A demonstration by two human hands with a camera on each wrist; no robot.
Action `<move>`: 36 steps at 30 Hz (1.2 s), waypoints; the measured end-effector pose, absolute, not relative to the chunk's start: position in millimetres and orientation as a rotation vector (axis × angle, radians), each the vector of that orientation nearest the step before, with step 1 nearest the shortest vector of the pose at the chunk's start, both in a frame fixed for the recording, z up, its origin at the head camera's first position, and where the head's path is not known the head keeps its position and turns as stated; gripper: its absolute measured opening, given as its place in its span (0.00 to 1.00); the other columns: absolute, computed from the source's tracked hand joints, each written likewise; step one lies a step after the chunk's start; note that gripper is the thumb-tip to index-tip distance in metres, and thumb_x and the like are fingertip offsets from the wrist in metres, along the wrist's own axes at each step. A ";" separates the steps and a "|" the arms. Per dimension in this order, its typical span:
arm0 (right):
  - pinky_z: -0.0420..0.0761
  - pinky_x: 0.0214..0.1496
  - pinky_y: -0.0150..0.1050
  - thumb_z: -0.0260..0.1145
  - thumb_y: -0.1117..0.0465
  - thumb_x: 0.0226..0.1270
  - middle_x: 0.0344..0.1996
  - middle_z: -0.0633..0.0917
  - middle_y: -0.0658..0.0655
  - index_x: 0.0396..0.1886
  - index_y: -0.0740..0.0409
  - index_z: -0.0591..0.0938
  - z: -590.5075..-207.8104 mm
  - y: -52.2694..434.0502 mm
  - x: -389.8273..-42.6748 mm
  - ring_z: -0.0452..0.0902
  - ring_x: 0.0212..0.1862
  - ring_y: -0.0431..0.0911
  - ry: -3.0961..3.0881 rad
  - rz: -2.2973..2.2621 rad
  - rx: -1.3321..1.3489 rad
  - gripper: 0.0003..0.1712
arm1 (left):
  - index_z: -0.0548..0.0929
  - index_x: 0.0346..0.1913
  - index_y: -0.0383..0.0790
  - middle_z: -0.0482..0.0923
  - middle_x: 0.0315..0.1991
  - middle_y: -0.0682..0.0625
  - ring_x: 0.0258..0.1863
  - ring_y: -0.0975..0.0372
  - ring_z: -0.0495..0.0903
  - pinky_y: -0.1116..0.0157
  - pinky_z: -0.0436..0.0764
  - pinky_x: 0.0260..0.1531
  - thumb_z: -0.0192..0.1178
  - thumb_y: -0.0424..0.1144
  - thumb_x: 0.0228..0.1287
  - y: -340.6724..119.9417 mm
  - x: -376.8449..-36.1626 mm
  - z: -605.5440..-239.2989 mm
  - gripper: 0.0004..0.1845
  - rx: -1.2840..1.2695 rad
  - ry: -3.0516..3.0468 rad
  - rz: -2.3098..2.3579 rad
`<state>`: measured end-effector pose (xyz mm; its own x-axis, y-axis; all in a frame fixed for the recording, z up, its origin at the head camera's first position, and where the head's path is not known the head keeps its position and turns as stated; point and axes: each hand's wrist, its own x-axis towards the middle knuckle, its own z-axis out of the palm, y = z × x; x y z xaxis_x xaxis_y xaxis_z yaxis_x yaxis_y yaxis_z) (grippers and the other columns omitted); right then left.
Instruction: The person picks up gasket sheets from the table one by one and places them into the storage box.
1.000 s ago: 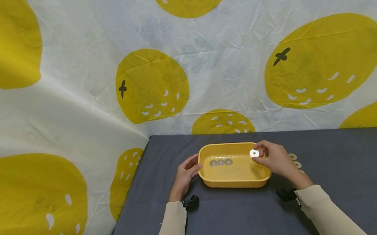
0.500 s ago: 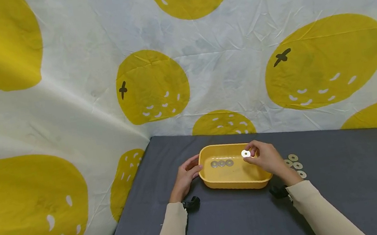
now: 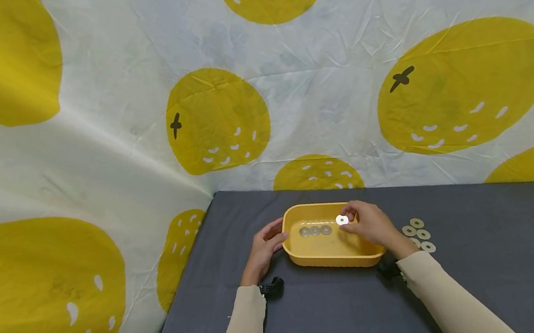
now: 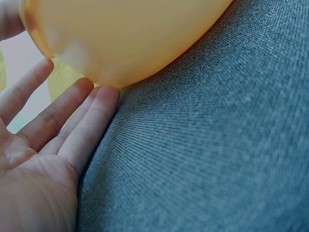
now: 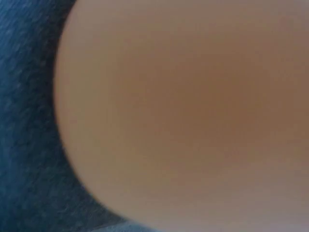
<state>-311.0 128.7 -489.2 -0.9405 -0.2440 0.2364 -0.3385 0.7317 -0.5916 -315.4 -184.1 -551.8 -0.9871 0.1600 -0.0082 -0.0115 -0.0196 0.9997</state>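
Observation:
A yellow plastic tray (image 3: 336, 262) sits on the dark grey cloth. At its left end my left hand (image 3: 260, 253) holds it, thumb over the rim and fingers against the outer wall; the left wrist view shows these fingers (image 4: 94, 123) nearly straight at the wall. My right hand (image 3: 373, 225) reaches over the right end and pinches a shiny flat washer (image 3: 338, 220) between thumb and fingers, above the tray's floor. Three washers (image 3: 316, 235) lie in a row inside, towards the left. The right wrist view is filled by a blurred yellow-orange surface (image 5: 159, 111), with no fingers visible.
Several more flat washers (image 3: 412, 221) lie on the cloth right of the tray, beside my right forearm. The grey cloth (image 3: 335, 313) covers the table. Behind and to the left hangs a white curtain (image 3: 308, 95) printed with yellow fruit.
My right hand has moved left over the tray with the pinched washer, uncovering more of the washers on the cloth. The left hand stays at the tray's left end.

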 end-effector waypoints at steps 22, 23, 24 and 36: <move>0.70 0.36 0.36 0.79 0.61 0.58 0.26 0.79 0.51 0.39 0.59 0.84 -503.7 115.9 -328.8 0.70 0.29 0.42 -2.855 0.945 0.527 0.13 | 0.79 0.69 0.54 0.80 0.63 0.43 0.58 0.56 0.83 0.61 0.85 0.55 0.67 0.39 0.70 -182.4 -314.6 -548.3 0.25 0.144 2.103 2.153; 0.70 0.36 0.36 0.79 0.61 0.58 0.26 0.79 0.51 0.39 0.59 0.84 -505.4 115.4 -329.3 0.70 0.29 0.42 -2.861 0.952 0.525 0.14 | 0.79 0.69 0.53 0.80 0.63 0.43 0.58 0.55 0.83 0.61 0.85 0.55 0.66 0.39 0.70 -182.2 -314.4 -548.4 0.25 0.145 2.102 2.153; 0.70 0.36 0.36 0.79 0.61 0.58 0.26 0.78 0.51 0.39 0.59 0.84 -506.7 115.0 -329.4 0.70 0.29 0.42 -2.869 0.954 0.520 0.14 | 0.78 0.69 0.53 0.80 0.63 0.43 0.58 0.55 0.83 0.61 0.85 0.55 0.66 0.39 0.70 -181.9 -314.4 -548.5 0.25 0.148 2.101 2.153; 0.71 0.35 0.37 0.78 0.61 0.59 0.26 0.79 0.51 0.41 0.58 0.83 -506.7 112.5 -329.8 0.72 0.29 0.44 -2.916 0.913 0.421 0.14 | 0.78 0.69 0.53 0.80 0.63 0.43 0.56 0.57 0.84 0.62 0.85 0.54 0.66 0.39 0.70 -182.6 -315.9 -548.1 0.25 0.135 2.104 2.147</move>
<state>-329.8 112.5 -506.7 -0.9612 -0.2411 0.1343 -0.2747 0.7876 -0.5516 -315.9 -182.6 -548.1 -0.9873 0.1564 -0.0280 -0.0311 -0.0178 0.9994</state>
